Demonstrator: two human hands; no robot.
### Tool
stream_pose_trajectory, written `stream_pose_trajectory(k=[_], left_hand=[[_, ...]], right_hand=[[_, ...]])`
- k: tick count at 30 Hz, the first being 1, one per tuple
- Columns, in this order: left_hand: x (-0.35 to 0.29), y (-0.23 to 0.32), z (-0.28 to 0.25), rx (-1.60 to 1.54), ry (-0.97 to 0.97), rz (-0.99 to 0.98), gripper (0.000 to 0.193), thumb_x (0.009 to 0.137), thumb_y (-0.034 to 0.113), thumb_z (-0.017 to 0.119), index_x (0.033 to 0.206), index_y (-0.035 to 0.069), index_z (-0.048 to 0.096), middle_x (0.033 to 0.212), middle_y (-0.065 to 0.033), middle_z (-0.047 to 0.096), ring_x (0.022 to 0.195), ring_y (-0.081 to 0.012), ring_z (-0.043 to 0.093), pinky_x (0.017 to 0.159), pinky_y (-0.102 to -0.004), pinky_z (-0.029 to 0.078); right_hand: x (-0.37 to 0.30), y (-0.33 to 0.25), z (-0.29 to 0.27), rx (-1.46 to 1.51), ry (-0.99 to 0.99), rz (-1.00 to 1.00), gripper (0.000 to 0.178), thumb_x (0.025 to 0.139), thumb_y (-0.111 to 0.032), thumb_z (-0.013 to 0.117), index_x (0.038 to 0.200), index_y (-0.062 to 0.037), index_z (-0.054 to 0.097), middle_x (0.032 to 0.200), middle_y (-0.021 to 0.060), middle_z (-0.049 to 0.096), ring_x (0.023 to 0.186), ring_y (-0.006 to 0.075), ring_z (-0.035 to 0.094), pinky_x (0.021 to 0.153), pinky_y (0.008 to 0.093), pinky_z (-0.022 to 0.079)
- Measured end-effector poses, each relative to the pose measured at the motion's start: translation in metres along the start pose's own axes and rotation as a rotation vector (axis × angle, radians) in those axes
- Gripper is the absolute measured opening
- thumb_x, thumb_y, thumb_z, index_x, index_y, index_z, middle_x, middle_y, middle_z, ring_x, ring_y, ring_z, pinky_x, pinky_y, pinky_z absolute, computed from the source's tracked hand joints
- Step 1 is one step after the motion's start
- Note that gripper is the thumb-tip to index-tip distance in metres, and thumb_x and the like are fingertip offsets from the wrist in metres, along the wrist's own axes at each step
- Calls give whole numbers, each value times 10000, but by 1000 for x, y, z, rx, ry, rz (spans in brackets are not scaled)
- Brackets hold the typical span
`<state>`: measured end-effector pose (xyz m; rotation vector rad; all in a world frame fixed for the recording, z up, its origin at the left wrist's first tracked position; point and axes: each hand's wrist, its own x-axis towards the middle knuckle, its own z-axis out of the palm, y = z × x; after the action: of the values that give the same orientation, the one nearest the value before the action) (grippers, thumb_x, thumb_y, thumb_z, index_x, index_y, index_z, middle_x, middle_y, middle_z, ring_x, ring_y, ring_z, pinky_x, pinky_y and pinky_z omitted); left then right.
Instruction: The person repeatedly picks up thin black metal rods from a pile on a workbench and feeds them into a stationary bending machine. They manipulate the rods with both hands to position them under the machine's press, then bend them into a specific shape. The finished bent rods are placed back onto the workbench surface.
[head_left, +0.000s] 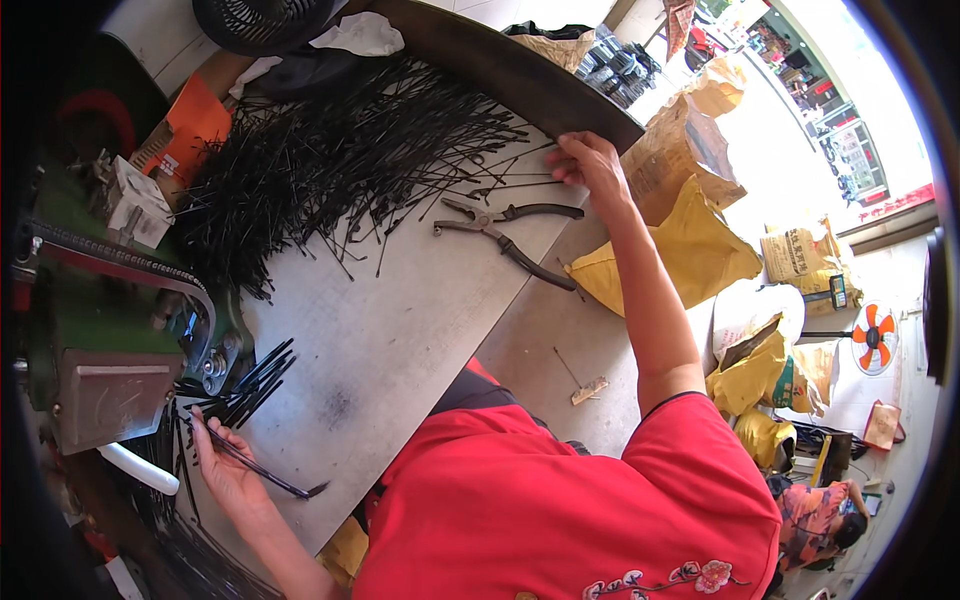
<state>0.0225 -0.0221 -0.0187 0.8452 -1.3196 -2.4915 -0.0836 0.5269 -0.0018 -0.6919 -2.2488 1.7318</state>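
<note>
My left hand (232, 468), at the lower left beside the machine, is closed on a thin black rod (265, 472) with a dark, flared tip. More black rods (255, 385) lie bunched just beyond it, against the machine. My right arm reaches to the far right edge of the metal table (400, 340). There my right hand (592, 168) has its fingers bent together at the end of a thin black rod (525, 184), part of a large tangled heap of rods (340, 140). Pliers with black handles (490, 225) lie with jaws apart between the heap and the table edge.
A green machine (60, 300) with a belt and a metal box (115, 395) stands close at left. An orange container (195, 125) borders the heap. A dark raised board (540, 75) edges the far side. Yellow sacks (690, 245) and an orange-bladed fan (873, 338) stand right; another person (815, 520) is beyond.
</note>
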Motion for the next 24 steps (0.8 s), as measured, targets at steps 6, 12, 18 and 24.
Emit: stream_pose_trajectory(k=[6, 12, 18, 24], left_hand=[[3, -1, -1, -50, -28, -26, 258, 925, 192, 599, 1169, 109, 608, 868, 20, 630, 695, -26, 564, 584, -154, 466], [4, 3, -5, -93, -44, -34, 233, 918, 191, 608, 1127, 89, 603, 860, -3, 622, 698, -44, 565, 586, -154, 490], [0, 1, -3, -61, -19, -15, 121, 915, 130, 594, 1017, 66, 601, 912, -34, 641, 733, -61, 592, 606, -173, 498], [-7, -4, 26, 45, -132, 32, 136, 891, 95, 602, 1018, 50, 584, 876, -29, 616, 753, -82, 581, 619, -187, 477]], right_hand=[[-17, 8, 20, 771, 198, -177, 240, 962, -122, 491, 1049, 93, 424, 945, 234, 618, 818, 272, 666, 735, 297, 580], [-37, -49, 6, 770, 170, -413, 228, 867, 8, 605, 1082, 76, 568, 950, 141, 626, 887, 227, 652, 815, 258, 555], [-131, -162, 52, 109, 125, -700, 226, 915, -126, 578, 1115, -32, 625, 800, 39, 658, 548, 70, 565, 509, 228, 465], [-191, -102, 197, -26, -991, -143, 242, 920, -215, 564, 1050, -16, 608, 626, 47, 612, 448, 98, 530, 431, 259, 440]])
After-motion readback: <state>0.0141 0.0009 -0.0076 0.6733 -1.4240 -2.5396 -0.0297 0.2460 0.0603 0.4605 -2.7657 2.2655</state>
